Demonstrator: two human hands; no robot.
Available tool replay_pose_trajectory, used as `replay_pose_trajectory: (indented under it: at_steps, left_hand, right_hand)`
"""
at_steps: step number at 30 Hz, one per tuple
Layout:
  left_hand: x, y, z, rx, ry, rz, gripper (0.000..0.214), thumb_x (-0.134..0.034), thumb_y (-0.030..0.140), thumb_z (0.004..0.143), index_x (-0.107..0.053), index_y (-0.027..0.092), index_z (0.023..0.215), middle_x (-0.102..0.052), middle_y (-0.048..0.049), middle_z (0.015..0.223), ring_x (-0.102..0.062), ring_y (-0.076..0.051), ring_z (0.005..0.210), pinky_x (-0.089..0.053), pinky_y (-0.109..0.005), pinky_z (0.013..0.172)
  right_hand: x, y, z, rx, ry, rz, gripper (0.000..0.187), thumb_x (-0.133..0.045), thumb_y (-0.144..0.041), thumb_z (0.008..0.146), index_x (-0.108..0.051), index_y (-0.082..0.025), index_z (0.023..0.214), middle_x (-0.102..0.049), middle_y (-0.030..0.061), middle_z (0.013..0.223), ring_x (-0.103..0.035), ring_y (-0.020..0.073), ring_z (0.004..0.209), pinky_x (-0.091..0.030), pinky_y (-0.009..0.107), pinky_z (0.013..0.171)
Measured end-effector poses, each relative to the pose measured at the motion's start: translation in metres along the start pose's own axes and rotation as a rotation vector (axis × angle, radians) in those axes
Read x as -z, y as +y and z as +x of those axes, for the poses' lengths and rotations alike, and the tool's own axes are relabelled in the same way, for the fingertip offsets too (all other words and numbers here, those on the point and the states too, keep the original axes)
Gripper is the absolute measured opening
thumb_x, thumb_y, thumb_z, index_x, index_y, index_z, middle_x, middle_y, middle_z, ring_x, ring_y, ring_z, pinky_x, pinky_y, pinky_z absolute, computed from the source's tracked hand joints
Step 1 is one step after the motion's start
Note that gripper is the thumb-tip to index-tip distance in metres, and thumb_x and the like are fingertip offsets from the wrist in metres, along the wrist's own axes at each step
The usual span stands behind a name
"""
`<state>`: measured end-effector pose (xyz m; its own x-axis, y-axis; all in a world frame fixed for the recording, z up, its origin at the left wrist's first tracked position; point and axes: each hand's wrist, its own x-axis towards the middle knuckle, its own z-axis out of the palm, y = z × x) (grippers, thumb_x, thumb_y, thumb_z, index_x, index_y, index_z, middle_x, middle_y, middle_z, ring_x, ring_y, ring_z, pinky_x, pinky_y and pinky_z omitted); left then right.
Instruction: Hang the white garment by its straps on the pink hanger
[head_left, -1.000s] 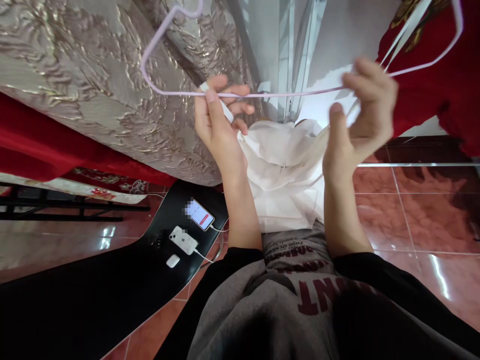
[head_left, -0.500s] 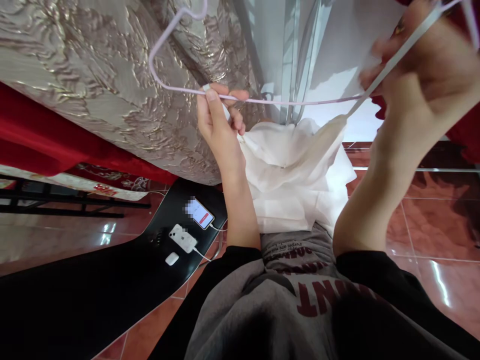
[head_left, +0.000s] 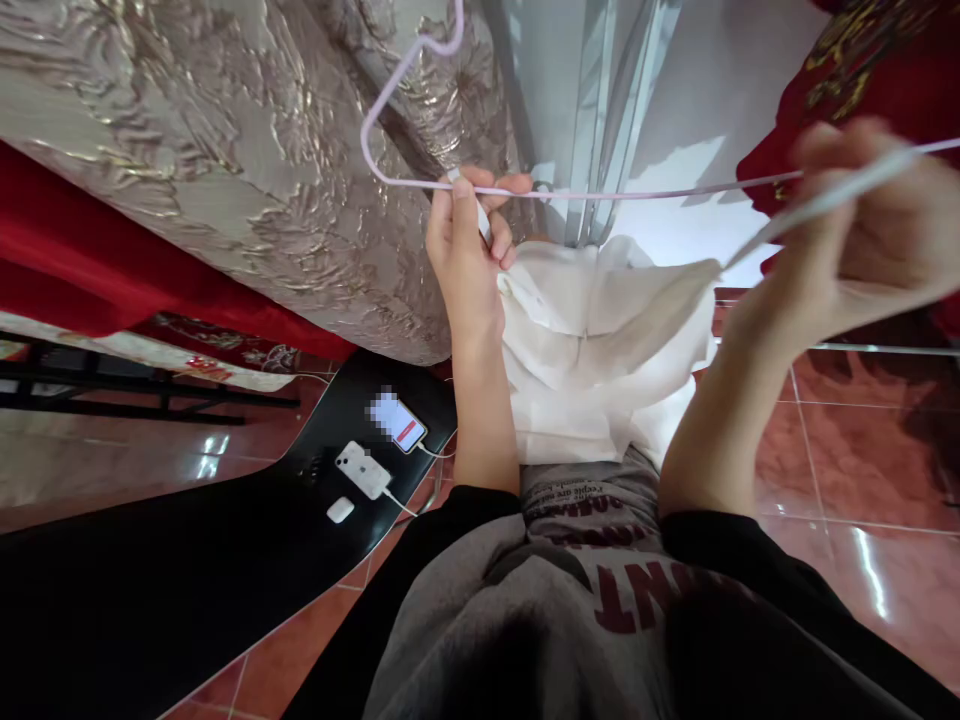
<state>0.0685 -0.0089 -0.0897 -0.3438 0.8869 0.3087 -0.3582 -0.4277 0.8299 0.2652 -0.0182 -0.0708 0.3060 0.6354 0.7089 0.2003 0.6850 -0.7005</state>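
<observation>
A thin pale-lilac clothes hanger spans the view between my hands, its left shoulder bend rising above my left hand. My left hand pinches the hanger's bottom bar together with a white strap. Below it hangs a white garment in loose folds against my front. From the garment's right corner a white strap stretches up tautly to my right hand. That hand is closed around the strap near the hanger's right end; its fingers are blurred by motion.
A black bench at the left bears two charging phones and a small white case. Shiny embroidered beige fabric hangs close on the left. Red cloth hangs at the right, above a red tiled floor.
The hanger and my left hand have shifted slightly right. My right hand has moved down and outward with the strap, drawing the garment's right corner to the right.
</observation>
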Motion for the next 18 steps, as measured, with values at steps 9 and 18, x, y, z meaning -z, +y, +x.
replay_pose_trajectory:
  at_steps: [9,18]
  left_hand:
    - [0.030,0.014,-0.001,-0.173,0.124,0.176,0.022,-0.034,0.018,0.092,-0.052,0.025,0.102,-0.066,0.0004,0.098,-0.056,-0.013,0.062,-0.037,-0.026,0.045]
    - [0.053,0.057,0.018,-0.480,-0.116,0.453,0.025,-0.054,0.003,0.087,-0.066,0.014,0.107,-0.065,-0.0018,0.108,-0.058,-0.022,0.108,-0.048,-0.038,0.096]
  right_hand:
    - [-0.027,0.007,-0.003,0.064,-0.262,-0.354,0.025,-0.053,-0.047,0.082,-0.064,-0.025,0.082,-0.066,-0.0028,0.091,-0.058,0.0119,0.086,-0.045,0.037,0.091]
    - [-0.022,0.005,-0.004,0.024,-0.281,-0.290,0.019,-0.056,-0.042,0.082,-0.065,-0.025,0.082,-0.065,-0.0045,0.088,-0.058,0.0120,0.086,-0.045,0.037,0.090]
